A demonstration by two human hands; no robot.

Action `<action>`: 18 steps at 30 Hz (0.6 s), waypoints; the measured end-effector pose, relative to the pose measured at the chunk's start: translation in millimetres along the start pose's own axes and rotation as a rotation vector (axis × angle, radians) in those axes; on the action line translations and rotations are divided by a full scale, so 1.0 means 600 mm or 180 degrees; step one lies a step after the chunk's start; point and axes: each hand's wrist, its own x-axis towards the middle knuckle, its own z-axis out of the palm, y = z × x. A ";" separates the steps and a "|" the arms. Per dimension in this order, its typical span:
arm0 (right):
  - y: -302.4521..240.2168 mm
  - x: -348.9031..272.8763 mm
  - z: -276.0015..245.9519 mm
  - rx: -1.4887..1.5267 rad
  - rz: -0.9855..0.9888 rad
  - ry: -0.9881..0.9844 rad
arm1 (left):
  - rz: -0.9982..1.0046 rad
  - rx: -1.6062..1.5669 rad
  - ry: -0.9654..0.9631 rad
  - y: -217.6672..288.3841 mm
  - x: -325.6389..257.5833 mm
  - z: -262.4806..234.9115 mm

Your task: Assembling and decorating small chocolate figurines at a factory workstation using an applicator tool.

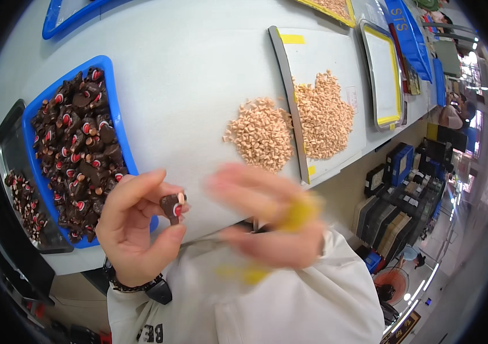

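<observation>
My left hand (132, 232) pinches a small dark brown moulded part (171, 207) between thumb and fingers. This part carries a red and white detail and a small peach-coloured piece near its top. To its right, my right hand (270, 215) is smeared by motion, with a yellow patch on or by its fingers; whether it holds anything is hidden by the blur. A blue tray (119, 123) beside my left hand is heaped with similar brown parts (75, 152). Beyond my right hand lies a loose pile of small peach-coloured pieces (260, 136).
A grey strip (291, 103) separates that pile from a second peach pile (325, 117) on a white board. A metal tray (3, 132) with more brown parts stands far left. At the right are a yellow-edged tray (384, 74) and a blue bin (410, 40).
</observation>
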 end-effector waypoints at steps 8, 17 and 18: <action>0.134 -0.151 -0.197 -0.2054 0.2067 0.0961 | -0.0295 -0.0785 -0.0880 -0.007 -0.002 -0.022; 0.064 -0.086 -0.149 -0.2510 0.1336 0.1426 | -0.0745 -0.0593 -0.1201 -0.003 0.002 -0.017; 0.046 -0.066 -0.127 -0.1417 0.0828 0.1725 | -0.0935 -0.0531 -0.1486 -0.002 0.005 -0.018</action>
